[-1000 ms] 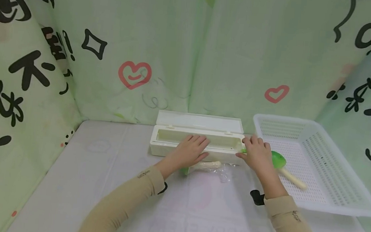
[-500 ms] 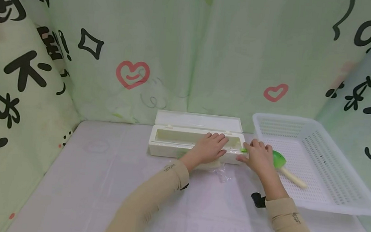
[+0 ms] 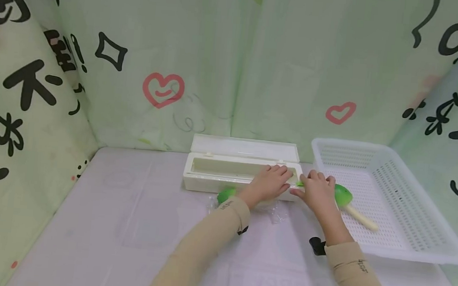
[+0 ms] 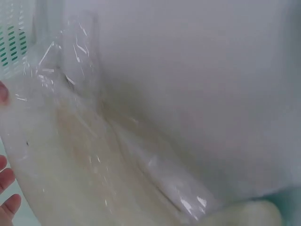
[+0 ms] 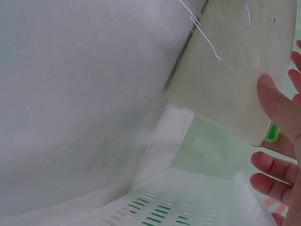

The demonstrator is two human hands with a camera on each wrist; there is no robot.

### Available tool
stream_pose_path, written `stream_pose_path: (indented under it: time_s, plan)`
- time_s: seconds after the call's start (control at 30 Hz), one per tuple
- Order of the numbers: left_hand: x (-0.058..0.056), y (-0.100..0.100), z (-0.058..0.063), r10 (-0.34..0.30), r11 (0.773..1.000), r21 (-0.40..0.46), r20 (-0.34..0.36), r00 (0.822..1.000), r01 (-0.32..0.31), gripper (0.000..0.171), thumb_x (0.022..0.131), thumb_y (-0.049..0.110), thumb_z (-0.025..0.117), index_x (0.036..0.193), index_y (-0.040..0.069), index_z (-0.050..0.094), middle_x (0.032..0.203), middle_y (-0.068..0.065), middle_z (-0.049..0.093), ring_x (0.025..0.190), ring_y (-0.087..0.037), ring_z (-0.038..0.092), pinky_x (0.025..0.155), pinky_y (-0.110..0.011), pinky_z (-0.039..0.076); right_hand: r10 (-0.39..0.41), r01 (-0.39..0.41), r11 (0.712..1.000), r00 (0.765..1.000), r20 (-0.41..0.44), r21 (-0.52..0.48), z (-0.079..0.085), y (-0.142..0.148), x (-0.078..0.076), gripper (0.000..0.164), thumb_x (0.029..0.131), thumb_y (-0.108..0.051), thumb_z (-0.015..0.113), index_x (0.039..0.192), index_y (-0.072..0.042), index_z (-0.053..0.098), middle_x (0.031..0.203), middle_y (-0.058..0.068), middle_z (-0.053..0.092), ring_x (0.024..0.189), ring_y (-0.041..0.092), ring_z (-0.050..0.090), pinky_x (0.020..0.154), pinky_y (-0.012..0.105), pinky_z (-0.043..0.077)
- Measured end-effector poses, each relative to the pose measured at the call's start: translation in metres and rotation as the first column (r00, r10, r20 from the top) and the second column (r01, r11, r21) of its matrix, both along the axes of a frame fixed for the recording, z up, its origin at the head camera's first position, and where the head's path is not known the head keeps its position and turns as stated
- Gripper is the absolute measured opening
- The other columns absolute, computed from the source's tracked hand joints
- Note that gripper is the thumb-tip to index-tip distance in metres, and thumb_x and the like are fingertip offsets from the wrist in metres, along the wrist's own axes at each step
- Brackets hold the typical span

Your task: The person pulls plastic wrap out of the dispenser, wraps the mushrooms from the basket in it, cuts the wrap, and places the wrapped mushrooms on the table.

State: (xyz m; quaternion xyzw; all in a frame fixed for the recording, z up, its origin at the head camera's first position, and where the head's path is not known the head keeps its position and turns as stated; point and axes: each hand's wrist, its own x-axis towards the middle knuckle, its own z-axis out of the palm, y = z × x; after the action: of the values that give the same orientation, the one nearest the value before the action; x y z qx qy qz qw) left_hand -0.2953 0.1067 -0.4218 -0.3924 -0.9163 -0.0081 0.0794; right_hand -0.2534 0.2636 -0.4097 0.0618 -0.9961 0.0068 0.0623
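Observation:
A long white box [image 3: 209, 184], its lid [image 3: 245, 148] raised at the back, lies near the back of the table. My left hand [image 3: 269, 183] lies over the right part of the box, fingers extended across its opening. In the left wrist view its fingertips [image 4: 10, 205] show beyond the box edge. My right hand [image 3: 318, 189] grips the box's right end, thumb on the front face in the right wrist view. A small green piece [image 5: 272, 133] shows beside its fingers. Clear film [image 4: 80, 52] wrinkles along the box front.
In front of the box lies a green-headed utensil [image 3: 226, 194] with clear plastic around it, partly hidden by the left forearm. A white perforated basket [image 3: 415, 255] stands at right, with a green spoon-like utensil [image 3: 361, 217] with a cream handle. Printed curtains surround the table.
My left hand has slid to the right along the box, towards the right hand. The right hand has stayed at the box's right end.

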Motion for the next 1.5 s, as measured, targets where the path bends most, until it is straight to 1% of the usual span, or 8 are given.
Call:
stream_pose_path:
  time_s: [0.17, 0.4, 0.8, 1.0, 1.1, 1.23, 1.33, 1.5]
  plan:
    - [0.0, 0.016, -0.006, 0.015, 1.0, 0.025, 0.023, 1.0, -0.016, 0.032, 0.098, 0.036, 0.037, 0.126, 0.024, 0.045, 0.123, 0.006, 0.046, 0.117, -0.011, 0.042, 0.096, -0.029, 0.035, -0.028, 0.029, 0.998, 1.0, 0.008, -0.048, 0.0, 0.004, 0.001, 0.061, 0.077, -0.042, 0.067, 0.123, -0.002, 0.056, 0.098, 0.018, 0.049, 0.094, 0.037, 0.045, 0.084, 0.06, 0.023]
    - [0.004, 0.027, -0.007, 0.071, 0.994, 0.079, 0.093, 0.993, -0.079, 0.032, 0.098, 0.037, 0.036, 0.126, 0.026, 0.047, 0.12, 0.007, 0.046, 0.118, -0.01, 0.041, 0.094, -0.029, 0.036, -0.036, 0.032, 0.997, 0.998, -0.049, -0.071, -0.004, 0.005, 0.001, 0.057, 0.075, -0.039, 0.071, 0.12, -0.008, 0.059, 0.093, 0.016, 0.042, 0.093, 0.035, 0.038, 0.085, 0.059, 0.022]
    - [0.003, 0.033, -0.009, 0.1, 0.987, 0.117, 0.082, 0.992, -0.109, 0.031, 0.095, 0.04, 0.04, 0.12, 0.026, 0.052, 0.109, 0.009, 0.05, 0.107, -0.008, 0.045, 0.083, -0.026, 0.039, -0.036, 0.033, 0.997, 0.998, -0.05, -0.068, -0.005, 0.006, 0.002, 0.055, 0.076, -0.04, 0.069, 0.114, -0.002, 0.056, 0.1, 0.018, 0.043, 0.098, 0.037, 0.036, 0.086, 0.061, 0.021]
    - [0.002, 0.035, -0.01, 0.122, 0.987, 0.094, 0.073, 0.99, -0.128, 0.032, 0.097, 0.04, 0.038, 0.124, 0.03, 0.051, 0.105, 0.011, 0.05, 0.101, -0.006, 0.046, 0.081, -0.024, 0.038, -0.038, 0.036, 0.997, 0.999, -0.033, -0.066, -0.004, 0.006, 0.003, 0.056, 0.076, -0.042, 0.068, 0.114, -0.002, 0.056, 0.101, 0.018, 0.044, 0.1, 0.038, 0.036, 0.086, 0.061, 0.021]
    - [0.001, 0.033, -0.01, 0.112, 0.991, 0.065, 0.048, 0.993, -0.115, 0.033, 0.097, 0.039, 0.036, 0.127, 0.032, 0.049, 0.105, 0.012, 0.05, 0.1, -0.006, 0.046, 0.082, -0.023, 0.037, -0.037, 0.034, 0.997, 0.999, -0.037, -0.068, -0.004, 0.005, 0.002, 0.054, 0.076, -0.043, 0.068, 0.112, -0.004, 0.057, 0.1, 0.018, 0.046, 0.099, 0.038, 0.037, 0.086, 0.061, 0.021]
    - [0.0, 0.028, -0.011, 0.085, 0.996, 0.02, -0.048, 0.995, -0.084, 0.03, 0.098, 0.037, 0.035, 0.123, 0.032, 0.051, 0.109, 0.012, 0.051, 0.104, -0.006, 0.047, 0.086, -0.024, 0.038, -0.036, 0.032, 0.997, 0.998, -0.054, -0.075, -0.005, 0.006, 0.001, 0.052, 0.076, -0.043, 0.067, 0.112, -0.006, 0.06, 0.098, 0.016, 0.048, 0.098, 0.038, 0.039, 0.086, 0.061, 0.021]
    - [-0.001, 0.023, -0.012, 0.066, 0.997, -0.02, -0.117, 0.991, -0.068, 0.026, 0.098, 0.037, 0.034, 0.116, 0.032, 0.052, 0.114, 0.013, 0.051, 0.107, -0.006, 0.047, 0.087, -0.024, 0.038, -0.03, 0.026, 0.998, 0.998, -0.06, -0.061, -0.005, 0.006, 0.002, 0.051, 0.078, -0.042, 0.067, 0.113, -0.006, 0.06, 0.099, 0.016, 0.048, 0.098, 0.038, 0.04, 0.086, 0.061, 0.021]
    - [0.0, 0.018, -0.012, 0.043, 0.994, -0.097, -0.141, 0.989, -0.057, 0.026, 0.098, 0.035, 0.033, 0.118, 0.032, 0.049, 0.123, 0.014, 0.048, 0.11, -0.006, 0.045, 0.088, -0.026, 0.036, -0.008, 0.007, 1.0, 0.998, -0.064, -0.015, -0.006, 0.004, 0.003, 0.048, 0.08, -0.039, 0.066, 0.112, -0.004, 0.059, 0.098, 0.017, 0.05, 0.099, 0.039, 0.041, 0.087, 0.061, 0.022]
